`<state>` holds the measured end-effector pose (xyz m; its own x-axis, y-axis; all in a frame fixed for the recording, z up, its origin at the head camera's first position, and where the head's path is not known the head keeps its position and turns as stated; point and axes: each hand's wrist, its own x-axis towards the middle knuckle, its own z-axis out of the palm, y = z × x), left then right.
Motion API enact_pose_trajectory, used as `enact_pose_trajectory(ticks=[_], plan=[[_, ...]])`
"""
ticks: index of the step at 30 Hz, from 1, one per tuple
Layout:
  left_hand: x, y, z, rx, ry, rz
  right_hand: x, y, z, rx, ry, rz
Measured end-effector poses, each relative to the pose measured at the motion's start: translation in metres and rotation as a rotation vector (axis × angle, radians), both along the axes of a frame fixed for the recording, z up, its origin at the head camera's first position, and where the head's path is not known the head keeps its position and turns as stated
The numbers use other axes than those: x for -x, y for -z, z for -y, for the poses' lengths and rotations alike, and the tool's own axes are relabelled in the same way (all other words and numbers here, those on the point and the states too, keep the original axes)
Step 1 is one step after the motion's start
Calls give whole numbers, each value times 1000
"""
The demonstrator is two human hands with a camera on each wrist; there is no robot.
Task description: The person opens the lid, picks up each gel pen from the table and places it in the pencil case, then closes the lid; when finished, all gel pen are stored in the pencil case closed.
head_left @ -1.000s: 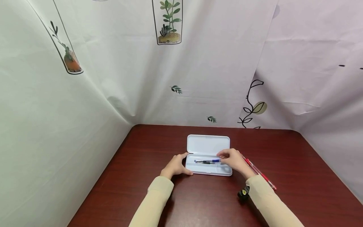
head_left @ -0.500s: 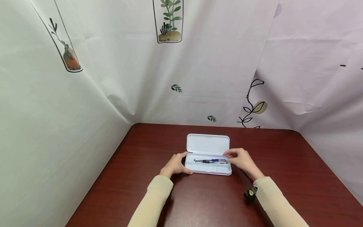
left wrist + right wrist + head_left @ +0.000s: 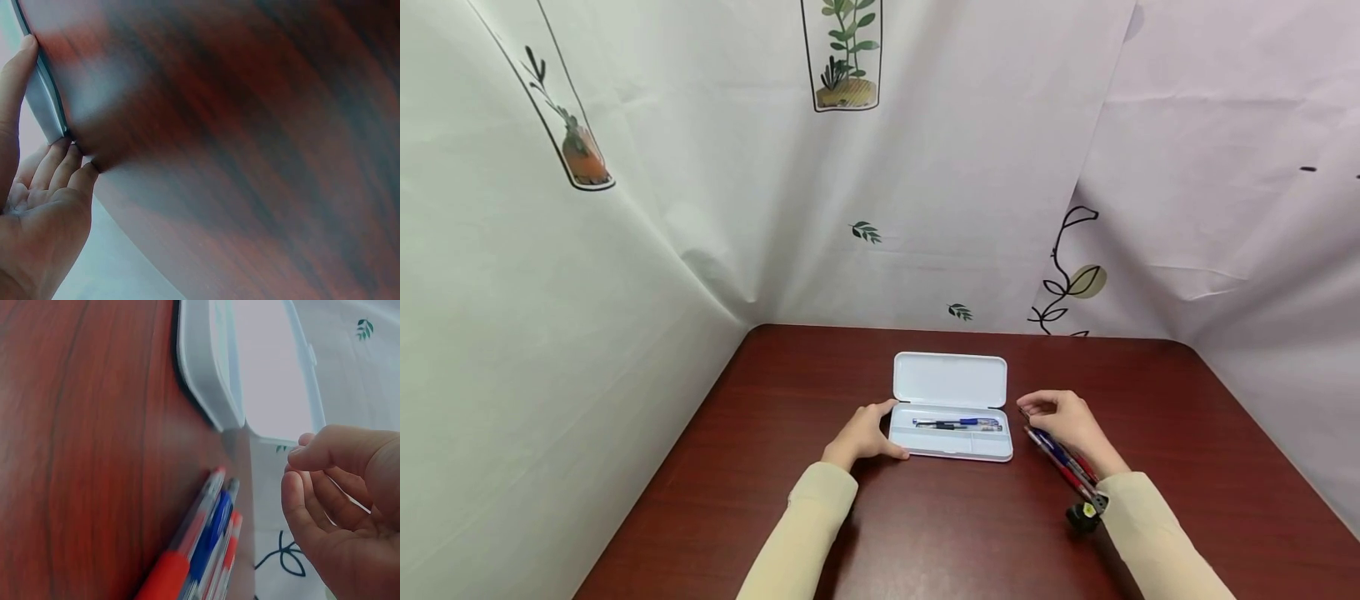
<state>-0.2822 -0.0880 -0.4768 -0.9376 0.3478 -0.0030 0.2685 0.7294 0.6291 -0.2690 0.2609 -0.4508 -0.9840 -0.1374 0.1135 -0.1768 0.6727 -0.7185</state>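
A white pencil case (image 3: 931, 447) lies with its lid up on the table. Inside it are a blue pen (image 3: 977, 422) and a black pen (image 3: 951, 427). My left hand (image 3: 863, 433) holds the case's left end, thumb at the front corner and fingers at the back; the left wrist view shows the left hand (image 3: 53, 206) against the case edge (image 3: 50, 103). To the right of the case, my right hand (image 3: 1063, 417) hovers with fingers loosely curled and nothing visible in them. Below it lie a blue pen (image 3: 215, 528) and red pens (image 3: 169, 575), side by side.
The dark red wooden table (image 3: 955, 517) meets a white printed cloth (image 3: 925, 208) at the back and sides. A black device (image 3: 1082, 517) is on the right wrist by the sleeve cuff.
My right hand has moved right, away from the pens inside the case, to above the loose pens. The two pens now lie free in the case. My left hand stays at the case's end.
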Motion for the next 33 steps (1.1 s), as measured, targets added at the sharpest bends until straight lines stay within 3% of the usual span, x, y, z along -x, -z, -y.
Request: enact_pose_trajectory(ticks=[14, 26, 33], plan=[[3, 2, 3, -8, -1, 4, -9, -1, -30, -18, 75, 59], [5, 4, 1, -5, -2, 10, -19, 12, -56, -67, 76, 53], [5, 4, 0, 7, -2, 8, -22, 13, -65, -67, 76, 123]])
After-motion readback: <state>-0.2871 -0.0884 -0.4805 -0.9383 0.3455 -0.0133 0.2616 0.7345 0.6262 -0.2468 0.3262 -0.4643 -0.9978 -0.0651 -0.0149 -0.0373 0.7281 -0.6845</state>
